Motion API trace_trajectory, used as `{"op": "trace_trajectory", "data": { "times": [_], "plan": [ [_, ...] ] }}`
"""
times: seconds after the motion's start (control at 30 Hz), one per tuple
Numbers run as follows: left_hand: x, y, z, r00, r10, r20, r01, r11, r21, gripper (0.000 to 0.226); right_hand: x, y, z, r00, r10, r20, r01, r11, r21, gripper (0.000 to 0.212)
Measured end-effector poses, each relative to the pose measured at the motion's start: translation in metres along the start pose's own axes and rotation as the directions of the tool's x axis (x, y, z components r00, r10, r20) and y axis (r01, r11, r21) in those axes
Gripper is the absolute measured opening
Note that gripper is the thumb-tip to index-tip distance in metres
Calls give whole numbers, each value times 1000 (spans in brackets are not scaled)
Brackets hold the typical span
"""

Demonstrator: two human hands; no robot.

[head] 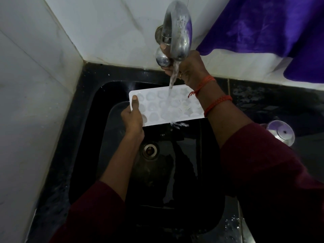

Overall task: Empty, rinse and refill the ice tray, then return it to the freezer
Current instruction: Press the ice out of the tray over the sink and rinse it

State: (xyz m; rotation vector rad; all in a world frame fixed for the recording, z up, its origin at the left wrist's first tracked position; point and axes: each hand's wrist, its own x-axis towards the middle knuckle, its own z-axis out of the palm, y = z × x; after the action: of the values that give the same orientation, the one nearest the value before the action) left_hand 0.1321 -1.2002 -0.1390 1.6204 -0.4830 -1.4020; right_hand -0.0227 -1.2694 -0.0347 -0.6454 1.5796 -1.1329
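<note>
ok so this is the water part of the job, the ice tray (166, 106) is out over the black sink (105, 95), pretty much flat and right under the tap (177, 30). The water (172, 81) is running and lands around the middle of the tray, a bit toward its right half, and some of it is already spilling off the near edge down into the sink

The left hand (133, 118) holds the tray by its left end, thumb flat on top and the fingers tucked underneath where you can't see them. The right hand (189, 69) is up behind the stream, wrapped round the knob (164, 58) at the base of the tap, one fingertip showing above it and the others below

My guess is it's the rinse, or the refill just starting. Honestly can't tell which, the cups look wet and cloudy and I can't make out if there's ice left in them

Next move, if it's the rinse: tip the tray so it dumps toward the drain (149, 149). If it's the fill: slide the tray sideways under the stream so the left cups get water too, then turn the knob off. One hand on one end of a full tray is wobbly, so I'd bring the right hand to the other end before the walk to the freezer

There's also a purple cloth (263, 25) hanging top right and a steel lid (280, 132) on the counter, neither in the way
</note>
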Motion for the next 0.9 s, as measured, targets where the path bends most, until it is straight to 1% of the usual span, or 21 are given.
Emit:
{"op": "trace_trajectory", "data": {
  "times": [0.2, 0.3, 0.37, 0.43, 0.5, 0.6, 0.73, 0.9],
  "plan": [
    [2, -2, -23, 1000, -8, -7, 8, 1000, 14, 29, -1, 1, -1, 1000, -13, 19, 12, 1000, 28, 23],
    [0, -5, -32, 999, -14, -29, 14, 1000, 5, 29, 2, 4, -1, 999, -12, 32, 12, 1000, 7, 14],
    [-1, -9, -38, 999, -21, -48, 21, 1000, -5, 30, 3, 6, -1, 999, 0, 37, 0, 1000, 8, 19],
    [-3, -11, -45, 997, -33, -65, 32, 999, -8, 30, -1, 6, -1, 998, -17, 57, 15, 999, 37, 13],
    [-5, -14, -51, 996, -41, -74, 41, 999, -2, 31, -3, 5, 0, 998, -31, 55, 29, 999, 47, 11],
    [-8, -19, -61, 996, -47, -77, 47, 999, -1, 34, -2, 7, 1, 997, -37, 68, 32, 997, 70, 15],
    [-10, -24, -72, 993, -66, -101, 65, 998, -14, 34, 2, 11, 1, 995, -30, 95, 21, 995, 97, 12],
    [-9, -26, -87, 989, -51, -139, 47, 998, -28, 33, 11, 17, -1, 991, 8, 131, -33, 982, 186, 18]
  ]
}}
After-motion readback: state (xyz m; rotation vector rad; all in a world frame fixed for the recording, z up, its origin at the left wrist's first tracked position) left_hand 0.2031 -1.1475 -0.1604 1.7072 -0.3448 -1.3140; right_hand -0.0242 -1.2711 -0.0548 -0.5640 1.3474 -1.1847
